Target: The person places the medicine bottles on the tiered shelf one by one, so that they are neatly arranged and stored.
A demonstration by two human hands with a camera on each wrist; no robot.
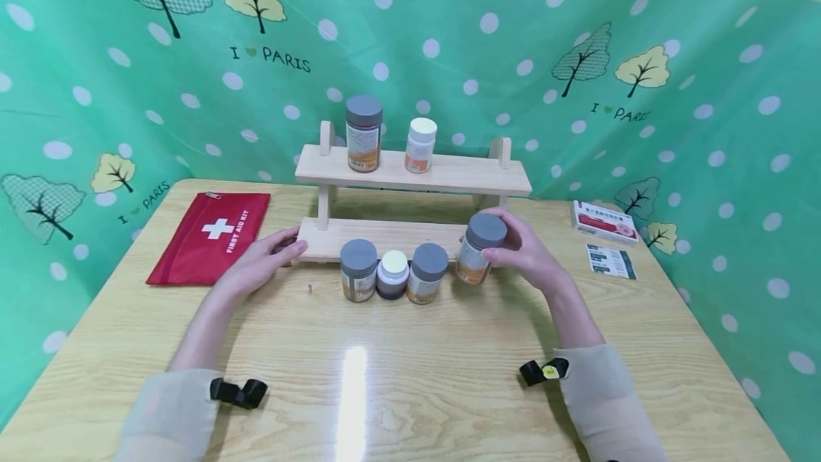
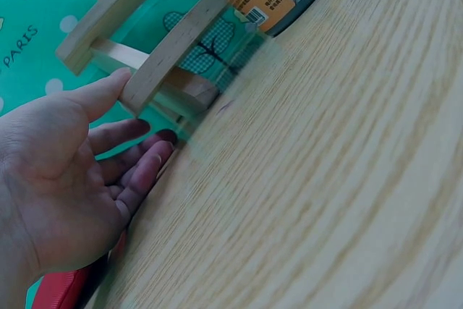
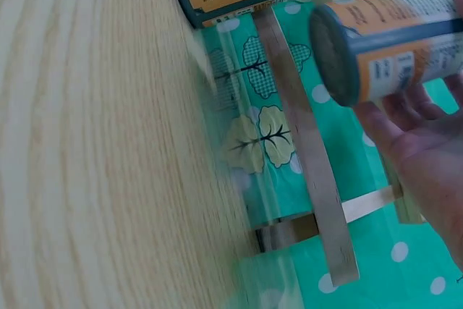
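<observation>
My right hand (image 1: 522,248) holds a grey-lidded supplement bottle (image 1: 472,262) in front of the lower shelf's right end. In the right wrist view that bottle (image 3: 394,52) is off the table, its dark base showing. At the other end, my left hand (image 1: 259,262) touches the left edge of the two-tier wooden shelf (image 1: 378,232); the left wrist view shows the thumb against the plank end, the other fingers loosely bent below. Two grey-lidded bottles (image 1: 358,273) (image 1: 426,275) flank a small white-capped bottle (image 1: 392,276) on the table before the shelf.
On the top tier stand a tall grey-lidded bottle (image 1: 363,135) and a white bottle (image 1: 420,147). A red first aid pouch (image 1: 212,241) lies at the left. A medicine box (image 1: 604,222) and a blister pack (image 1: 611,262) lie at the right. Green curtain hangs behind.
</observation>
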